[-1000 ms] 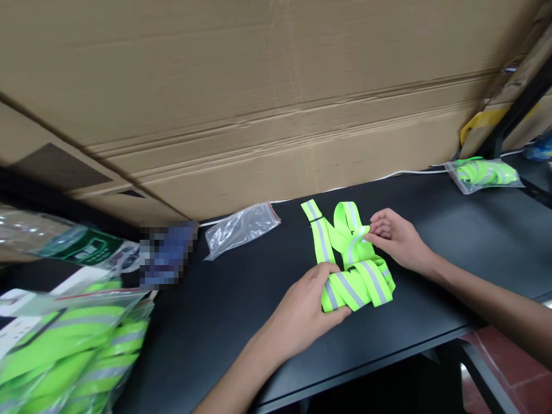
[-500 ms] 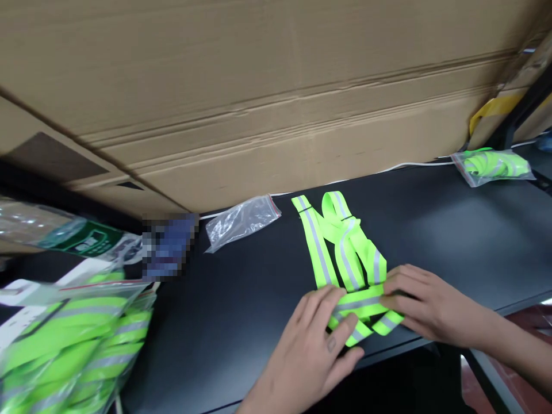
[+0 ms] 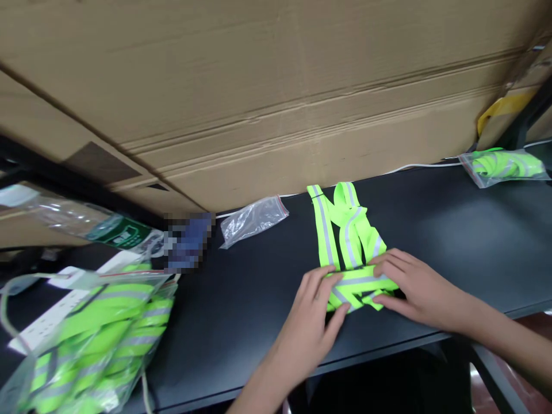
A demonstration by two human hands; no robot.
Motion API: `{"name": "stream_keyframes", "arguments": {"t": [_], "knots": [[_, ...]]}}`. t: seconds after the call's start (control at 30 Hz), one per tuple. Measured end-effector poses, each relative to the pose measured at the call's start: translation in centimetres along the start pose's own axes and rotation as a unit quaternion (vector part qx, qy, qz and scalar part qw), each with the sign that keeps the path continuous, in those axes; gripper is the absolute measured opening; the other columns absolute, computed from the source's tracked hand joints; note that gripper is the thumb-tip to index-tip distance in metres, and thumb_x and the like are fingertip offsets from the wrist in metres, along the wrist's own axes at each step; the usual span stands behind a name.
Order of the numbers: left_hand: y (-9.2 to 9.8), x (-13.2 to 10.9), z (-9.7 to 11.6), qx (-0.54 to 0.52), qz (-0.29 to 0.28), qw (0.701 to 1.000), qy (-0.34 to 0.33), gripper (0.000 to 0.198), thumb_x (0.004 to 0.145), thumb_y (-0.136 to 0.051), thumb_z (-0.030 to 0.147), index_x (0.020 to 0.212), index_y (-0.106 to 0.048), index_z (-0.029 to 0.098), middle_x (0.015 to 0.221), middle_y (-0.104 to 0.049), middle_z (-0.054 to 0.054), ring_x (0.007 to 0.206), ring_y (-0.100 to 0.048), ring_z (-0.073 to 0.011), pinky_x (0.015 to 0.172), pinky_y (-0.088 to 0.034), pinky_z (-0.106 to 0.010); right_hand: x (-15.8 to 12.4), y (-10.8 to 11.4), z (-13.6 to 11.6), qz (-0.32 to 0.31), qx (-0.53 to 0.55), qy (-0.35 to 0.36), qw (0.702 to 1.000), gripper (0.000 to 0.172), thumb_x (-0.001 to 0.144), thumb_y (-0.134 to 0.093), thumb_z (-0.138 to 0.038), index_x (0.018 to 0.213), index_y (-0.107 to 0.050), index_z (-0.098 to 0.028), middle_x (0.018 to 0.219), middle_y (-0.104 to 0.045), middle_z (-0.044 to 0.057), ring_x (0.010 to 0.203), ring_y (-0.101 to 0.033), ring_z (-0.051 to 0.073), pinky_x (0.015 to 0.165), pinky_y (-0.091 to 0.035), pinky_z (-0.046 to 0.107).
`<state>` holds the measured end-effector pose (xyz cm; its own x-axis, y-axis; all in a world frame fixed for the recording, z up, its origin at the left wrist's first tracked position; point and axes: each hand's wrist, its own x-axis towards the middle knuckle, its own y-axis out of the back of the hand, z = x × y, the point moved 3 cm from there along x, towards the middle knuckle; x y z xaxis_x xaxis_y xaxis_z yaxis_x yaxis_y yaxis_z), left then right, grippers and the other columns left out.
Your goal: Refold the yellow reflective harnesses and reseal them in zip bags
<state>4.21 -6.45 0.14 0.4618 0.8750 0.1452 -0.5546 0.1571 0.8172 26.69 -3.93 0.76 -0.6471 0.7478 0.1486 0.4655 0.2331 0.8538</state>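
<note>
Reflective webbing [image 3: 359,280]: prob. v. light, soft, floppy; best held by folded ends, gripped 1 each w/ fingers of L hand [image 3: 308,317] + R hand [image 3: 425,291].

Muted, diffuse light; dull sheen across the black tabletop [image 3: 448,230]; slight overall softness; pixelated patch [image 3: 187,242] left.

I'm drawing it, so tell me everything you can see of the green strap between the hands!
The strap is bright yellow-green, with a pale grey stripe, and looks like flat fabric. It lies on the table, looped at its far side and folded nearer, where the left hand and right hand touch it.
</note>
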Motion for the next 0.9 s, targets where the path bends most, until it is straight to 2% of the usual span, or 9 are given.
{"name": "stream_keyframes", "arguments": {"t": [0.17,0.3,0.4,0.5,0.57,0.67,0.8,0.83,0.9], "knots": [[1.1,4.8,-1.9,-0.003,-0.040,0.999,0.007,0.044,0.096,-0.057,0.026,0.137,-0.045,0.022,0.135,-0.056,-0.012,0.130,-0.050,-0.0298,0.108,-0.046,-0.052,4.1,2.0,3.0,-0.043,0.034,-0.049,0.997,0.025,0.092,-0.064,-0.039,0.108,-0.055,-0.021,0.107,-0.065,0.009,0.102,-0.061,0.027,0.083,-0.052,0.041],[1.4,6.4,-2.2,-0.006,-0.044,0.999,0.030,0.054,0.092,-0.062,0.026,0.141,-0.041,0.022,0.132,-0.054,-0.011,0.126,-0.053,-0.0300,0.103,-0.050,-0.050,5.6,2.4,3.9,-0.062,0.052,-0.117,0.990,0.051,0.083,-0.072,-0.036,0.125,-0.051,-0.017,0.110,-0.067,0.012,0.093,-0.066,0.027,0.076,-0.054,0.039],[1.0,5.7,-1.5,0.022,-0.009,1.000,-0.008,0.046,0.094,-0.059,0.022,0.138,-0.045,0.022,0.121,-0.053,-0.010,0.109,-0.061,-0.0247,0.093,-0.056,-0.042,5.1,1.9,3.0,-0.041,0.008,-0.094,0.995,0.051,0.085,-0.069,-0.027,0.132,-0.051,-0.017,0.111,-0.069,0.012,0.096,-0.067,0.028,0.080,-0.055,0.040],[0.1,4.0,-0.4,0.120,0.040,0.987,-0.101,0.031,0.100,-0.046,0.016,0.131,-0.052,0.018,0.103,-0.053,-0.008,0.093,-0.058,-0.0224,0.081,-0.056,-0.039,3.4,1.2,1.4,0.015,-0.123,0.003,0.992,0.038,0.089,-0.057,-0.013,0.127,-0.056,-0.017,0.114,-0.067,0.013,0.104,-0.064,0.029,0.086,-0.053,0.044],[-0.3,2.6,0.4,0.170,0.072,0.969,-0.163,0.033,0.101,-0.040,0.010,0.130,-0.054,0.017,0.098,-0.052,-0.008,0.091,-0.056,-0.0229,0.077,-0.056,-0.038,2.0,0.6,0.5,0.032,-0.201,0.054,0.978,0.034,0.091,-0.052,-0.010,0.124,-0.058,-0.017,0.114,-0.066,0.013,0.102,-0.064,0.029,0.083,-0.053,0.045],[-0.6,0.9,1.4,0.173,0.075,0.962,-0.196,0.033,0.100,-0.049,0.016,0.132,-0.055,0.017,0.111,-0.052,-0.013,0.106,-0.054,-0.0284,0.085,-0.057,-0.045,-0.1,-0.1,0.1,0.029,-0.227,0.101,0.968,0.032,0.095,-0.059,-0.028,0.125,-0.057,-0.016,0.125,-0.063,0.015,0.111,-0.061,0.032,0.087,-0.053,0.046],[-0.7,-0.8,2.0,0.132,0.026,0.975,-0.175,0.046,0.097,-0.059,0.031,0.142,-0.051,0.020,0.141,-0.040,-0.018,0.130,-0.044,-0.0373,0.100,-0.052,-0.056,-2.1,-0.5,0.3,0.039,-0.177,0.115,0.977,0.086,0.084,-0.053,-0.078,0.136,-0.048,-0.010,0.138,-0.055,0.023,0.128,-0.052,0.037,0.101,-0.047,0.052],[-0.6,-1.1,2.0,0.119,0.023,0.978,-0.168,0.045,0.098,-0.056,0.028,0.143,-0.050,0.021,0.146,-0.036,-0.018,0.134,-0.041,-0.0374,0.102,-0.051,-0.056,-2.4,-0.5,0.3,0.040,-0.159,0.107,0.981,0.092,0.082,-0.050,-0.082,0.138,-0.046,-0.010,0.140,-0.054,0.023,0.130,-0.050,0.037,0.102,-0.046,0.052],[-0.6,-1.6,2.0,0.076,0.034,0.986,-0.145,0.043,0.100,-0.051,0.018,0.142,-0.050,0.025,0.153,-0.028,-0.016,0.140,-0.038,-0.0351,0.106,-0.049,-0.054,-2.9,-0.5,0.1,0.036,-0.115,0.068,0.990,0.081,0.090,-0.049,-0.074,0.140,-0.042,-0.011,0.141,-0.054,0.022,0.132,-0.049,0.033,0.105,-0.045,0.050]]}}
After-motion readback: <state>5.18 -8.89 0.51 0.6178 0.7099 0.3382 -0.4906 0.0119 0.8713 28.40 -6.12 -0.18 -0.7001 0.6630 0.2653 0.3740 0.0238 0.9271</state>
